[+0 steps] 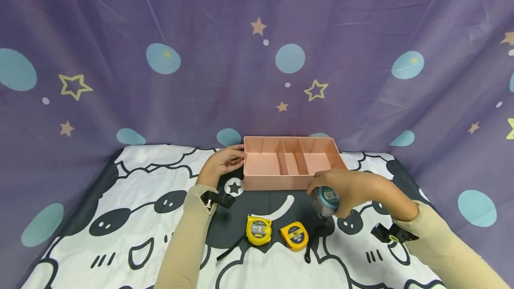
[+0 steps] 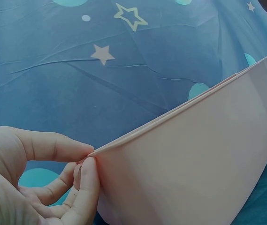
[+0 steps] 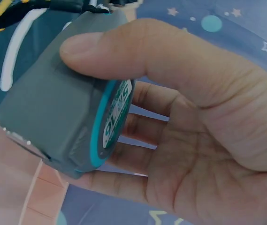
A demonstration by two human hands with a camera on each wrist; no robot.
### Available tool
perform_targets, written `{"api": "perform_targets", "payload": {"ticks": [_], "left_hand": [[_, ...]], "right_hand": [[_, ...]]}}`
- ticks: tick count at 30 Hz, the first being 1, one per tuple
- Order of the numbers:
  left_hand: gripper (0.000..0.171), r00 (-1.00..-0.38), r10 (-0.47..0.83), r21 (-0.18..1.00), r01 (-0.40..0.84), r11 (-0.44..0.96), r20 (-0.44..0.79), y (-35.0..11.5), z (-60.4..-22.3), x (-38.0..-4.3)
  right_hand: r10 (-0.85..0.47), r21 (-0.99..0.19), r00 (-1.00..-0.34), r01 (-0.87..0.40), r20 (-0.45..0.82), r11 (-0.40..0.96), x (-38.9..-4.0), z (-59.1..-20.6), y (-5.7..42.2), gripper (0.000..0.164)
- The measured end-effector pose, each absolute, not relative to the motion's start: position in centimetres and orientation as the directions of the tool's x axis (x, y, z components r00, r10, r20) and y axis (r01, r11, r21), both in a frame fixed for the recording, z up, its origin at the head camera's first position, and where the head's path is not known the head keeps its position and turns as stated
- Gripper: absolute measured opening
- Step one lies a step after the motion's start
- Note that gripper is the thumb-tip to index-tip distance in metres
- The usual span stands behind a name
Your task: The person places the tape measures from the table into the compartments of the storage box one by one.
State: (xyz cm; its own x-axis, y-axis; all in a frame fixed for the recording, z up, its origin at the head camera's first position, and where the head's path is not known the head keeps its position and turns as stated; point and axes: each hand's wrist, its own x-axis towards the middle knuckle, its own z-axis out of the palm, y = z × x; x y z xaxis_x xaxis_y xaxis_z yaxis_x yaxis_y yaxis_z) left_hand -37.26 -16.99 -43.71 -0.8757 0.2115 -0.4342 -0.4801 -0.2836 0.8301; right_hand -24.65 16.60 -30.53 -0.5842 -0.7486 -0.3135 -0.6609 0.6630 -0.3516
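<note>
A pink divided box (image 1: 277,183) stands at the back of the cloth. My left hand (image 1: 226,162) is at its left end. In the left wrist view, the fingertips of that hand (image 2: 44,178) pinch the corner of the box's rim (image 2: 180,154). My right hand (image 1: 357,188) grips a grey and teal tape measure (image 1: 326,200) just in front of the box's right part. The right wrist view shows the thumb across the grey case (image 3: 53,98), the other fingers behind it. Two yellow tape measures (image 1: 259,231) (image 1: 296,236) lie nearer me.
Two dividers split the box into three compartments. Black wrist straps trail from the yellow tape measures. A cartoon-print cloth (image 1: 132,208) covers the table, and a purple curtain (image 1: 217,84) with stars hangs close behind the box.
</note>
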Motion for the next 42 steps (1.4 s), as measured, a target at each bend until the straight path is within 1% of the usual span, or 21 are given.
{"api": "perform_targets", "payload": {"ticks": [5,13,18,20,25,31,36,42], "left_hand": [[0.064,-0.878,0.21,0.838,-0.475,-0.269,-0.431,-17.6,-43.2,-37.3],[0.05,-0.875,0.213,0.837,-0.479,-0.265,-0.434,-17.4,-43.3,-36.9],[0.057,-0.878,0.217,0.843,-0.473,-0.258,-0.426,-17.3,-43.4,-36.9],[0.06,-0.881,0.222,0.844,-0.468,-0.264,-0.419,-17.2,-43.5,-37.0],[0.061,-0.883,0.235,0.842,-0.462,-0.279,-0.406,-17.2,-43.7,-37.2],[0.067,-0.878,0.235,0.838,-0.471,-0.274,-0.417,-17.3,-43.5,-37.1],[0.059,-0.878,0.229,0.838,-0.472,-0.275,-0.419,-17.2,-43.3,-37.0],[0.061,-0.875,0.23,0.84,-0.477,-0.261,-0.426,-16.8,-43.4,-36.9]], "right_hand": [[-0.754,-0.349,-0.602,-0.669,-0.264,0.656,-25.1,-29.7,16.0,0.074],[-0.813,-0.343,-0.57,-0.745,-0.115,0.571,-25.2,-29.5,16.3,0.072],[-0.818,-0.363,-0.573,-0.752,-0.054,0.551,-25.5,-29.3,16.4,0.072],[-0.815,-0.371,-0.578,-0.748,-0.041,0.55,-25.6,-29.1,16.5,0.072],[-0.815,-0.357,-0.579,-0.76,-0.01,0.544,-26.1,-28.2,16.5,0.072],[-0.807,-0.358,-0.589,-0.762,0.039,0.539,-26.4,-27.1,16.4,0.072],[-0.798,-0.345,-0.599,-0.764,0.063,0.545,-27.1,-26.4,16.2,0.07],[-0.801,-0.349,-0.596,-0.764,0.057,0.543,-28.0,-25.8,15.8,0.07]]}}
